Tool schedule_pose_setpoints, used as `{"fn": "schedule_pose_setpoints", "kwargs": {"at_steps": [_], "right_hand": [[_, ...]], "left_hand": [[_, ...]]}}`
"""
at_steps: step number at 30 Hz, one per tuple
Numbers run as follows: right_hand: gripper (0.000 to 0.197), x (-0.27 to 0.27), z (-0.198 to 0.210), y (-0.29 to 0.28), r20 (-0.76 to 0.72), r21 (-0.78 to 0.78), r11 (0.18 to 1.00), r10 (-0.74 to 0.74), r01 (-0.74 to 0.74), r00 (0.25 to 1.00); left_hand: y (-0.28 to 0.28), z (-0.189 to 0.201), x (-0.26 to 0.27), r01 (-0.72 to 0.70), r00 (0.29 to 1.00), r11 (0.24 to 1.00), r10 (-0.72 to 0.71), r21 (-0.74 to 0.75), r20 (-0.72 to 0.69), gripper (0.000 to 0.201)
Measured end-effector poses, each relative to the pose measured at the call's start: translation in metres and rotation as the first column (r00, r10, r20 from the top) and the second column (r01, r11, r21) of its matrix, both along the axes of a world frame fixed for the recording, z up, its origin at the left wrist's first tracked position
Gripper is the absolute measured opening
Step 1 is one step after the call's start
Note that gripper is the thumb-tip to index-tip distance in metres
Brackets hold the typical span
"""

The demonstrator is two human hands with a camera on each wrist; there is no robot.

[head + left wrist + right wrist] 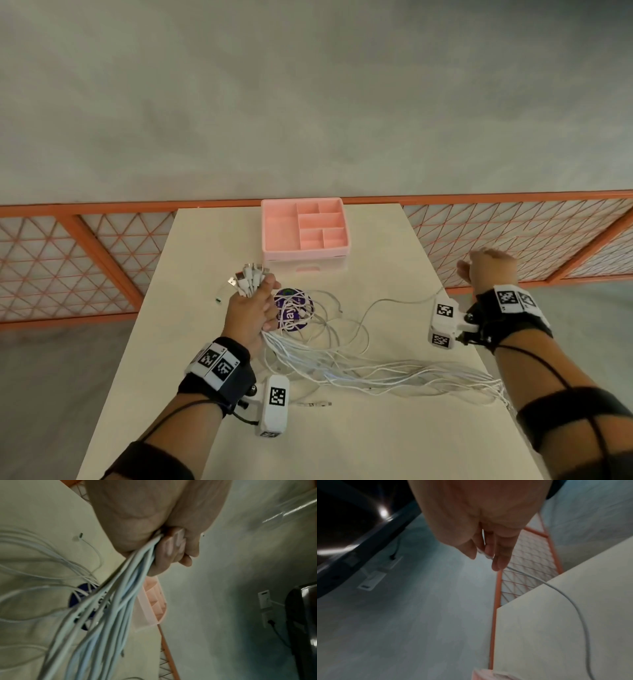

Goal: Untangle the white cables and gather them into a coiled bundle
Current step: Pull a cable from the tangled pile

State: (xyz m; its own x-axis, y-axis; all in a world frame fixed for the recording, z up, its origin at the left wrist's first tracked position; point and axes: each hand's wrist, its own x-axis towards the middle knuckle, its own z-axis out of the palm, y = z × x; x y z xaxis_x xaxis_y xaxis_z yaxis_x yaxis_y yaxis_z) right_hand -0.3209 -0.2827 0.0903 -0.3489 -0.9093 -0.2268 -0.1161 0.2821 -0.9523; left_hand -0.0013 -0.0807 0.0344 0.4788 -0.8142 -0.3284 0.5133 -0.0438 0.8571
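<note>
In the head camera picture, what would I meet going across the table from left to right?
Left hand gripping the bunch of cable plugs → purple round sticker → a single white cable arching across → right hand past the table edge.

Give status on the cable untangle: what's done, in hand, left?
Done: plug ends gathered in the left hand. In hand: the right hand pinches one cable, drawn out past the table edge. Left: the white cables lie loose across it, uncoiled.
</note>
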Motion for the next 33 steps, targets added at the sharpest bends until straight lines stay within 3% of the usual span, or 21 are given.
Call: {"fn": "schedule_pose_setpoints", "kwargs": {"at_steps": [5, 7, 8, 9, 11, 13, 14, 19, 27, 30, 33], "right_hand": [[0.060, 0.011, -0.033, 0.018, -0.042, 0.210, 0.970, 0.138, -0.126, 0.990], [0.081, 0.041, -0.030, 0.038, -0.096, 0.130, 0.952, 0.289, -0.276, 0.952], [0.080, 0.060, -0.024, 0.052, -0.113, 0.065, 0.900, 0.436, -0.431, 0.893], [0.072, 0.080, -0.017, 0.069, -0.116, 0.014, 0.789, 0.612, -0.615, 0.782], [0.062, 0.117, -0.008, 0.103, -0.166, 0.026, 0.474, 0.870, -0.880, 0.464], [0.041, 0.147, -0.016, 0.130, -0.291, 0.097, 0.238, 0.935, -0.966, 0.201], [0.032, 0.157, -0.024, 0.139, -0.360, 0.120, 0.193, 0.923, -0.974, 0.138], [0.026, 0.139, -0.079, 0.140, -0.542, 0.276, 0.327, 0.829, -0.904, 0.134], [0.028, 0.032, -0.134, 0.103, -0.636, 0.573, 0.494, 0.771, -0.654, 0.025], [0.025, -0.013, -0.145, 0.088, -0.663, 0.614, 0.576, 0.748, -0.539, 0.044], [0.024, -0.061, -0.153, 0.070, -0.678, 0.671, 0.626, 0.735, -0.399, 0.011]], "left_hand": [[-0.012, 0.033, -0.012, -0.037, 0.999, 0.994, 0.035, -0.102, -0.031, 0.027], [-0.017, 0.044, -0.017, -0.036, 0.999, 0.992, 0.034, -0.121, -0.023, 0.028], [-0.020, 0.048, -0.020, -0.037, 0.999, 0.991, 0.034, -0.132, -0.025, 0.029], [-0.022, 0.051, -0.022, -0.040, 0.999, 0.989, 0.036, -0.142, -0.030, 0.029], [-0.026, 0.057, -0.026, -0.043, 0.999, 0.985, 0.037, -0.166, -0.040, 0.028], [-0.028, 0.061, -0.029, -0.055, 0.997, 0.980, 0.043, -0.191, -0.066, 0.028], [-0.029, 0.063, -0.027, -0.071, 0.995, 0.977, 0.056, -0.200, -0.080, 0.028], [-0.023, 0.064, 0.009, -0.201, 0.979, 0.962, 0.192, -0.186, -0.068, 0.029], [-0.007, 0.049, 0.046, -0.348, 0.934, 0.929, 0.332, -0.127, -0.129, 0.027], [-0.005, 0.044, 0.049, -0.369, 0.925, 0.925, 0.356, -0.093, -0.131, 0.026], [-0.003, 0.038, 0.053, -0.364, 0.927, 0.930, 0.356, -0.057, -0.117, 0.027]]}}
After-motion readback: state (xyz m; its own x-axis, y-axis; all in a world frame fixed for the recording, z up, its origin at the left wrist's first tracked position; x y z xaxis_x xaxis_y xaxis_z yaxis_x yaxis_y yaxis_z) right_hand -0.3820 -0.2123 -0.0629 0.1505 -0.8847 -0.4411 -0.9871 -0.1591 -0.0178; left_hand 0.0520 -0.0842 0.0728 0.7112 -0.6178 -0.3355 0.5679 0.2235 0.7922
